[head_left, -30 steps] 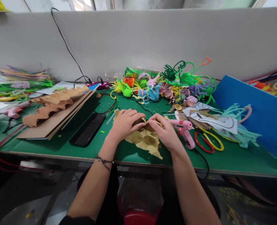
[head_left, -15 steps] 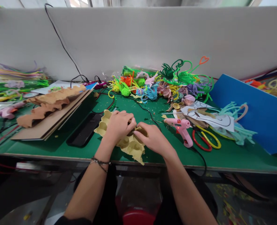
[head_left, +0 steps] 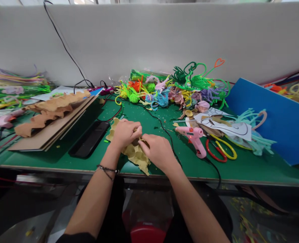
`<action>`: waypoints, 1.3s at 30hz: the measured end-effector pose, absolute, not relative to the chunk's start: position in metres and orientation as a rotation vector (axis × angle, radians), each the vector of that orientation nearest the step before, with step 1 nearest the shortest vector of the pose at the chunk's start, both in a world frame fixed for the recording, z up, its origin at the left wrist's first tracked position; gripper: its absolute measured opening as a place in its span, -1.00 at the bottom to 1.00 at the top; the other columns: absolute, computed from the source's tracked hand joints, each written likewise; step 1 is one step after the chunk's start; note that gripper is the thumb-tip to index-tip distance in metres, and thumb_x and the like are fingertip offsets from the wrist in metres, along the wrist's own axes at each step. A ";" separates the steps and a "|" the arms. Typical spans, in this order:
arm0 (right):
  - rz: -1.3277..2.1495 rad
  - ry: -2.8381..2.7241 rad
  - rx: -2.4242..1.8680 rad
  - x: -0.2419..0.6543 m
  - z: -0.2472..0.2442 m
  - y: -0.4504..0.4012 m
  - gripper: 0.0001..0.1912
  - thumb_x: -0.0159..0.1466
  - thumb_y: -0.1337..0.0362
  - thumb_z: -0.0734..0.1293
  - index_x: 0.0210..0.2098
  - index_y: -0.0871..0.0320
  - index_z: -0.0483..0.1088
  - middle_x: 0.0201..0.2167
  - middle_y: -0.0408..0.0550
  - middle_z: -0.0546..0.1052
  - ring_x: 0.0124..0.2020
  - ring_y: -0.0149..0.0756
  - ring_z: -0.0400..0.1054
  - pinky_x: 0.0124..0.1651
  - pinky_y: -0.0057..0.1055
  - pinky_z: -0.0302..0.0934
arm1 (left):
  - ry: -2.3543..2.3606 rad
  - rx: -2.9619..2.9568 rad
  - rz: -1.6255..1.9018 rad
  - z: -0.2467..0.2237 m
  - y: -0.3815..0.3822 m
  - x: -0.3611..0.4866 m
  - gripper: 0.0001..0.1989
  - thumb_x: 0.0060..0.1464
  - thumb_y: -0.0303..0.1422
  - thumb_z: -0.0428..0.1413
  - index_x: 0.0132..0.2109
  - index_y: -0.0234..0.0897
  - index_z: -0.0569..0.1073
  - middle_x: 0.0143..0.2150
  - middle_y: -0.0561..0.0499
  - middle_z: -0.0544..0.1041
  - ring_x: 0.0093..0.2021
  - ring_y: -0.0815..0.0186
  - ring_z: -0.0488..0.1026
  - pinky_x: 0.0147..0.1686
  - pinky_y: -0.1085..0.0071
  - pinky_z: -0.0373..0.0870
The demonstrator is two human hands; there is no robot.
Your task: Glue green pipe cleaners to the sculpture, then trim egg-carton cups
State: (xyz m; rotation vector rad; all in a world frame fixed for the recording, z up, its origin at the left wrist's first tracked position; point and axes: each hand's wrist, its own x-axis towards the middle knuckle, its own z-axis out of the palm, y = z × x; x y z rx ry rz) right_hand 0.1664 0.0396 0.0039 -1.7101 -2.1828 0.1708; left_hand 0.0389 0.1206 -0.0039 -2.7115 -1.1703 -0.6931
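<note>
A torn piece of yellowish egg carton (head_left: 137, 156) lies tilted on the green table near its front edge, its cups facing up. My left hand (head_left: 125, 134) grips the far side of the carton, fingers curled over it. From the right, my right hand (head_left: 157, 150) pinches the carton between thumb and fingers, close beside the left fingertips. Both hands cover the carton's middle, so the exact grip there is hidden. Just right of my right hand, a pink glue gun (head_left: 193, 136) rests on its side.
A black phone (head_left: 90, 139) lies left of the carton, beside cardboard sheets (head_left: 38, 138) topped with brown egg carton (head_left: 45, 116). Red-and-yellow scissors (head_left: 222, 148) lie at right, before a blue board (head_left: 271, 121). Colourful pipe cleaners (head_left: 159, 92) are heaped at the back.
My hands have drawn closer together on the egg carton, and the right hand has shifted left. More of the carton is now covered or folded. The view has moved slightly.
</note>
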 end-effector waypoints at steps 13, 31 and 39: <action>0.014 -2.297 -1.761 0.163 0.008 0.034 -0.74 0.25 0.41 0.05 -0.28 0.15 0.34 -0.42 -0.03 0.49 -0.43 -0.27 0.39 -0.54 -0.42 -0.14 | -1.208 -2.690 -0.900 -0.007 0.124 0.039 -0.62 0.07 -0.34 -0.28 -0.65 -0.24 0.17 -0.73 0.06 0.27 -0.66 0.37 0.17 -0.48 0.40 0.04; 0.130 -2.117 -1.510 0.169 -0.021 0.035 -0.76 0.19 0.47 0.09 -0.35 0.19 0.36 -0.34 0.00 0.50 -0.31 -0.29 0.36 -0.35 -0.45 0.07 | -1.114 -2.750 -0.927 -0.010 0.128 0.040 -0.65 0.06 -0.36 -0.27 -0.66 -0.24 0.05 -0.76 0.09 0.21 -0.69 0.39 0.10 -0.51 0.40 0.03; 0.801 -1.358 -1.244 0.168 -0.026 0.041 -0.94 0.03 0.35 0.26 -0.44 0.16 0.30 -0.47 -0.16 0.42 -0.41 -0.40 0.30 -0.34 -0.51 0.14 | -1.107 -2.517 -0.864 -0.002 0.116 0.045 -0.61 0.08 -0.38 -0.23 -0.64 -0.26 0.27 -0.72 0.04 0.36 -0.66 0.35 0.24 -0.46 0.37 0.08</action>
